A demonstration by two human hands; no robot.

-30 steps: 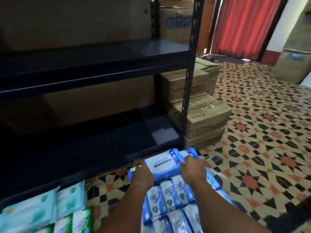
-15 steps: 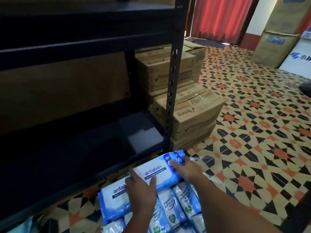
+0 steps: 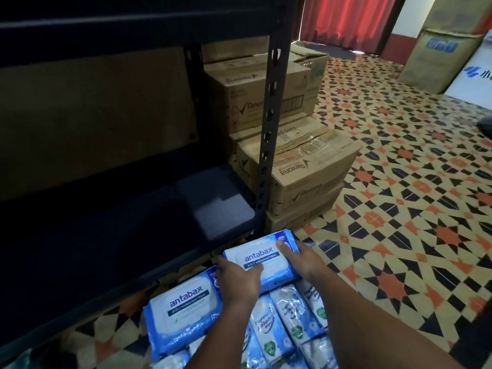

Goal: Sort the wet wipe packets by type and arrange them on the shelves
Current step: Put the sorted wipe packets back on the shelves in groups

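Packet (image 3: 262,258), blue and white, marked "antabax", was held at both ends just in front of the lower shelf (image 3: 106,235) of a dark metal rack. Left hand (image 3: 239,280) gripped its near left end, thumb on top across the white lid, the other fingers hidden beneath. Right hand (image 3: 300,258) gripped its far right end, thumb over the top corner, remaining fingers out of sight under the packet. Both grips were thus clamped on the same packet. Its lower small print was too blurred to read fully.

Second antabax packet (image 3: 183,312) lay flat on the floor, left of the held one, its right edge partly covered by the left wrist. Narrow blue packets (image 3: 282,323) printed with green shield marks lay side by side under and between the forearms; their count could not be told, as the arms and the frame edge cut them off.

Lower shelf surface was very dark, with only a pale patch near its right front corner; whether anything lay deeper in could not be made out. Rack upright (image 3: 269,134), perforated, stood at the shelf's right front corner and hid part of the stacked cardboard boxes (image 3: 306,166) behind it. Patterned tile floor (image 3: 399,209) spread to the right. Red curtain (image 3: 351,20) hung at top, cut off by the frame.
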